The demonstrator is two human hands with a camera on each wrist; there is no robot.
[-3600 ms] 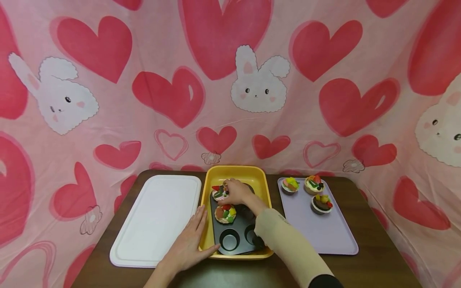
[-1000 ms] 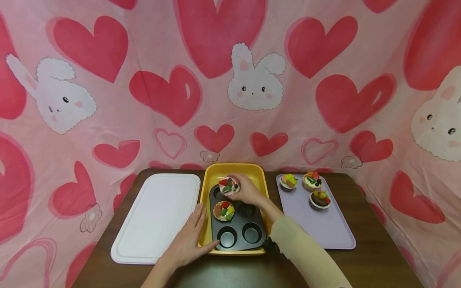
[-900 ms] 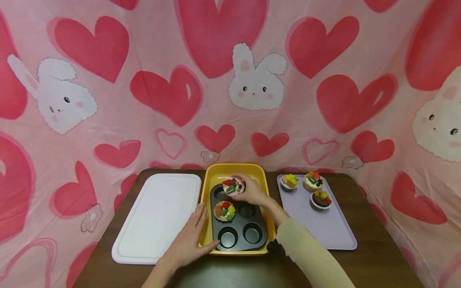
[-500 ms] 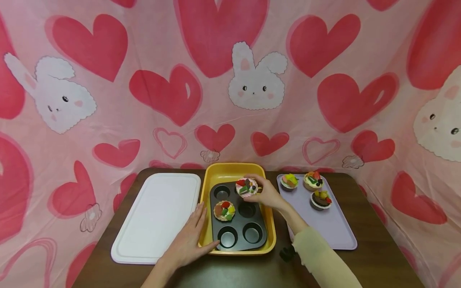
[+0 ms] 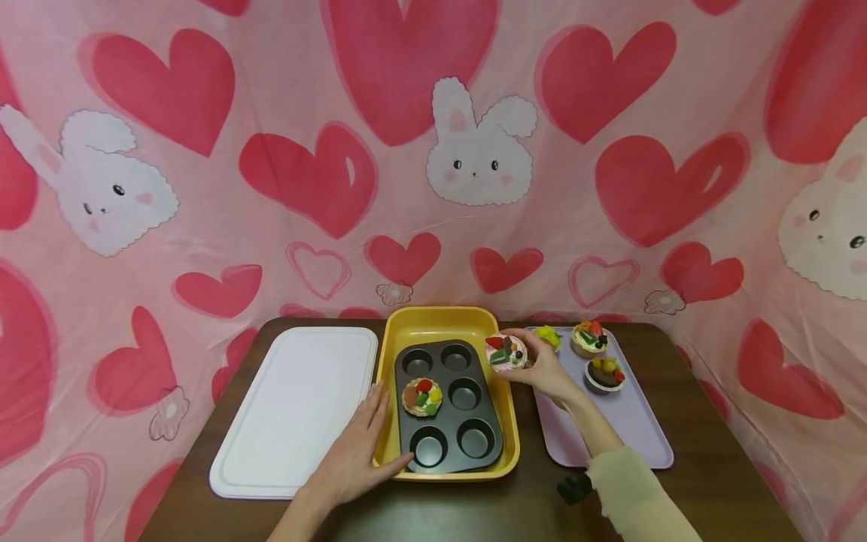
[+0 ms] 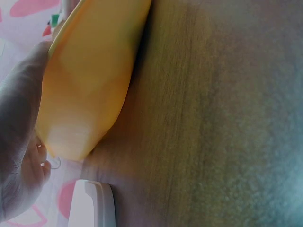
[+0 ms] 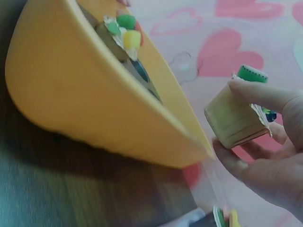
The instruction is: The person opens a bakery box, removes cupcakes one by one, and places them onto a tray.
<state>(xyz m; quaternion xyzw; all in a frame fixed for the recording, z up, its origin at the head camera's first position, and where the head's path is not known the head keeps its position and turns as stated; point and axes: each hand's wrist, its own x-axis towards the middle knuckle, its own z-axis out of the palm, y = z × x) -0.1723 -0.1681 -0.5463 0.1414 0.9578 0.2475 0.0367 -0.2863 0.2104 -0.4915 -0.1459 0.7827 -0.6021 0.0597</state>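
Observation:
My right hand (image 5: 552, 376) pinches a toy cupcake (image 5: 506, 352) between thumb and fingers, above the right rim of a yellow bin (image 5: 440, 320). The cupcake has pink cream, a strawberry and small dark and green toppings; its pale tan cup (image 7: 234, 116) shows in the right wrist view, raised off the table. My left hand (image 5: 352, 459) rests with extended fingers along the bin's left rim, thumb over the near left corner. Inside the bin lies a dark muffin pan (image 5: 447, 414). One fruit-topped tart (image 5: 422, 397) sits in its left middle cup; the other cups hold nothing.
On the right, a lilac tray (image 5: 616, 444) bears a chocolate cupcake (image 5: 603, 375), a cream tart (image 5: 589, 339) and a yellow-topped cupcake (image 5: 549, 337), partly hidden by my right hand. A white tray (image 5: 291, 414) lies left of the bin. A patterned cloth hangs behind.
My right hand has lifted the pink-cream cupcake out of the pan's far left cup and carried it rightward to the bin's right rim. The left hand has stayed in place.

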